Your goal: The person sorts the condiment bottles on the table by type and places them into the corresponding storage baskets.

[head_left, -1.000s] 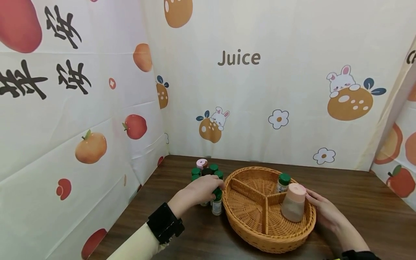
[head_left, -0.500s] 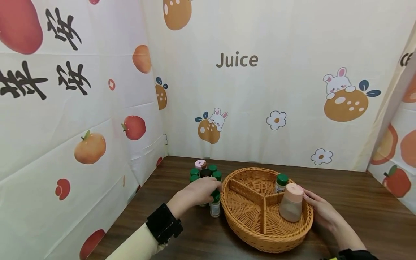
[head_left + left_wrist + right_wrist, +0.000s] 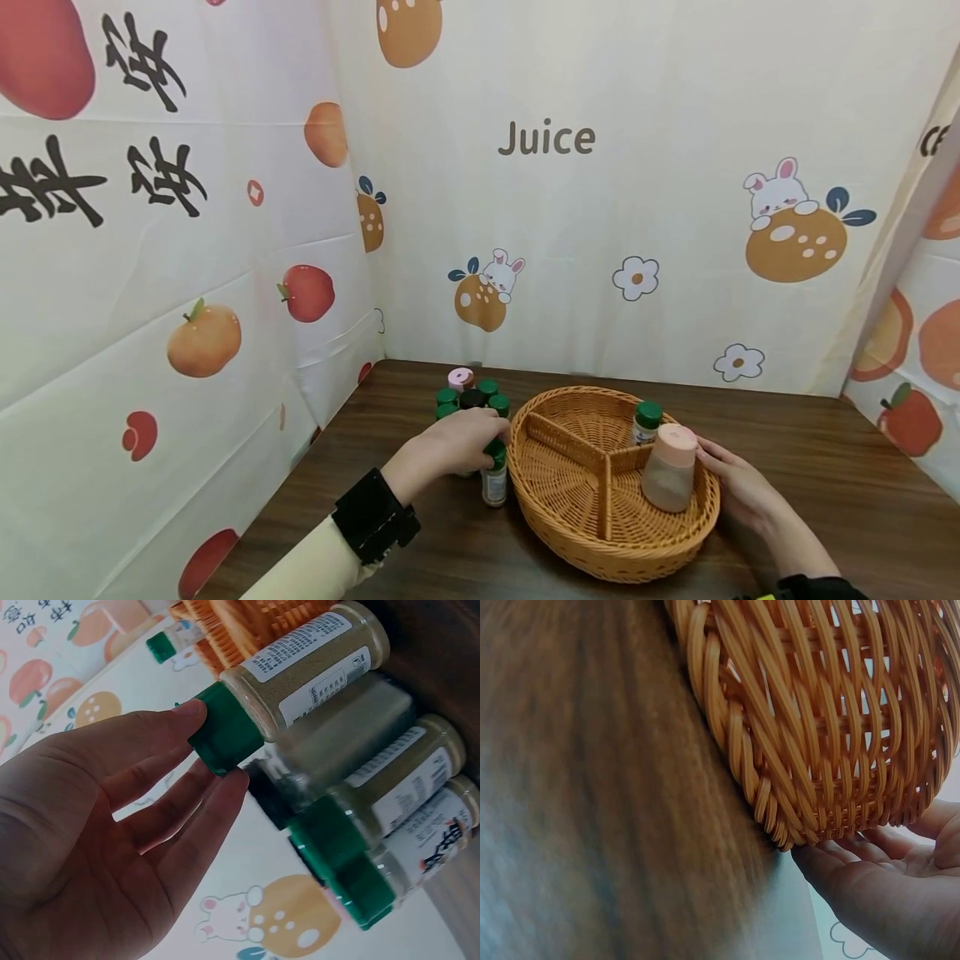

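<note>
My left hand [image 3: 461, 440] pinches the green cap of a spice jar [image 3: 300, 671] between thumb and fingertips. In the head view that jar stands upright, left of the round wicker basket [image 3: 637, 560]. Several more jars crowd behind my fingers, among them a green-capped jar [image 3: 498, 405] and a dark-lidded jar [image 3: 472, 397]. My right hand [image 3: 753, 496] lies along the basket's right side, its fingers touching the woven wall [image 3: 840, 727] near the rim. Inside the basket, a pink-lidded container [image 3: 670, 483] stands in the front right compartment and a green-capped jar [image 3: 646, 423] in the back one.
Dividers [image 3: 606, 496] split the basket into three compartments. At the back of the jar group stands a pink-topped container [image 3: 461, 380]. The dark wooden table [image 3: 420, 550] meets printed cloth backdrops [image 3: 555, 208] behind and on both sides.
The pinched jar has shifted slightly toward the near side of the table, along with my left hand. My right hand stays against the basket. The head view has moved a little.
</note>
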`<state>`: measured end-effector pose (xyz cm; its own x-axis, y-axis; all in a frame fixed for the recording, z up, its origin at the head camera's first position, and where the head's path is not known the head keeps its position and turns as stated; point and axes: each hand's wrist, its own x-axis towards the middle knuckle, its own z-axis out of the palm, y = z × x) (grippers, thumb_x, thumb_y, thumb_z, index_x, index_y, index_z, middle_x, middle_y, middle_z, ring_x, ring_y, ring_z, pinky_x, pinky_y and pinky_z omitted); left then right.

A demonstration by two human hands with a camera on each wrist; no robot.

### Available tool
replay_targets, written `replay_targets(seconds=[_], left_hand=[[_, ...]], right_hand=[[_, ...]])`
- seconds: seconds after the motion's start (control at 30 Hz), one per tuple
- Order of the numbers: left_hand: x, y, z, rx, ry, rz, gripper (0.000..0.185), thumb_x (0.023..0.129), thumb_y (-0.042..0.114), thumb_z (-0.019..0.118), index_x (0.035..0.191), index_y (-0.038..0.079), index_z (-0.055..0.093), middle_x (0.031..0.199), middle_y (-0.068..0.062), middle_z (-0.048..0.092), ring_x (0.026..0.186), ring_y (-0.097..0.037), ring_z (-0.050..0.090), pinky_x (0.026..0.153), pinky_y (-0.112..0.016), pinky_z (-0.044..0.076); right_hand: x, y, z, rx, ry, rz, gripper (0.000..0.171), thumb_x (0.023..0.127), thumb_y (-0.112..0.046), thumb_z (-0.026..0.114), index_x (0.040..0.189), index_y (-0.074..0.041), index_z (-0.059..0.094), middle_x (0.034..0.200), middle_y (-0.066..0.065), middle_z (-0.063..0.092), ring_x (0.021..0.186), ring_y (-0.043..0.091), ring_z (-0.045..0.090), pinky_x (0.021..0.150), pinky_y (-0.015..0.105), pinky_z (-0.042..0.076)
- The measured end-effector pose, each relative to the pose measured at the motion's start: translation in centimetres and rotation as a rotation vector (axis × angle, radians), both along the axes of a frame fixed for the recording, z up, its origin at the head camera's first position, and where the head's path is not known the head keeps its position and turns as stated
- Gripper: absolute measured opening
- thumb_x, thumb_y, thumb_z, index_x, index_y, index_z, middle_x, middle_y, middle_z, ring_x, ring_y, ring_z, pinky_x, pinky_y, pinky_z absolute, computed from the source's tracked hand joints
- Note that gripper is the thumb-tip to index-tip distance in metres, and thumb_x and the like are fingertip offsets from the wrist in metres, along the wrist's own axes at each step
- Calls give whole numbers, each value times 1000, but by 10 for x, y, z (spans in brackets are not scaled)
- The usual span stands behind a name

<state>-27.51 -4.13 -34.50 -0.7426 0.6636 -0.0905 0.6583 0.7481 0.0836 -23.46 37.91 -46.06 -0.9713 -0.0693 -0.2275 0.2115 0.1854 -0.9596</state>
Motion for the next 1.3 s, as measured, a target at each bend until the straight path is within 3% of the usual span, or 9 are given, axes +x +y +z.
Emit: replay_targets(seconds=[0.13,0.23,0.3,0.4,0.5,0.57,0.73,0.8,1.3], left_hand=[[0,0,6,25,6,-19,26,89,20,76,114,21,68,112,4,64,97,-8,60,87,-27,55],[1,0,11,36,13,-34,27,90,18,75,115,20,68,111,4,64,96,-7,59,87,-27,55],[1,0,15,42,15,-41,27,90,18,75,116,20,68,111,4,65,97,-7,59,88,-27,54],[1,0,19,43,24,-42,27,91,18,74,117,20,68,113,4,65,98,-8,58,88,-27,54],[2,-1,23,47,28,-40,27,91,19,73,117,20,68,115,3,65,98,-8,58,88,-26,54],[2,-2,25,48,33,-41,26,91,19,73,117,20,68,116,2,64,96,-8,57,87,-25,53],[1,-3,30,60,32,-37,26,92,20,73,117,19,68,117,0,64,95,-9,57,86,-26,54],[2,-3,32,64,29,-33,26,92,20,73,117,19,68,117,0,64,95,-10,57,86,-27,54],[5,1,48,59,91,-47,21,91,17,73,112,18,68,111,0,65,91,-10,57,81,-26,54]], right_hand=[[0,2,-1,-11,3,-2,78,108,-43,35,158,2,-5,164,28,-3,119,-12,45,87,10,44],[0,1,0,-11,-3,-6,78,108,-43,34,157,2,-6,164,28,-4,138,4,37,87,9,44],[0,0,0,-14,-7,-7,77,108,-43,33,157,2,-7,164,28,-5,150,23,19,86,9,43],[1,-1,0,-12,-15,-16,77,108,-43,32,157,1,-7,164,27,-5,151,33,4,86,8,43],[1,0,1,-14,-14,-14,77,108,-43,32,157,0,-9,164,27,-6,152,28,11,85,8,43],[1,1,1,-13,-13,-16,77,108,-43,33,157,0,-8,164,26,-6,146,10,29,86,8,43],[1,0,2,-21,-14,-21,75,109,-42,31,157,0,-9,164,26,-7,151,20,20,85,8,43],[1,-1,3,-24,-14,-19,74,109,-41,30,157,0,-10,164,26,-8,152,35,-1,85,8,43],[0,0,1,-14,-11,-10,78,108,-44,33,158,1,-7,164,26,-5,150,32,2,86,8,43]])
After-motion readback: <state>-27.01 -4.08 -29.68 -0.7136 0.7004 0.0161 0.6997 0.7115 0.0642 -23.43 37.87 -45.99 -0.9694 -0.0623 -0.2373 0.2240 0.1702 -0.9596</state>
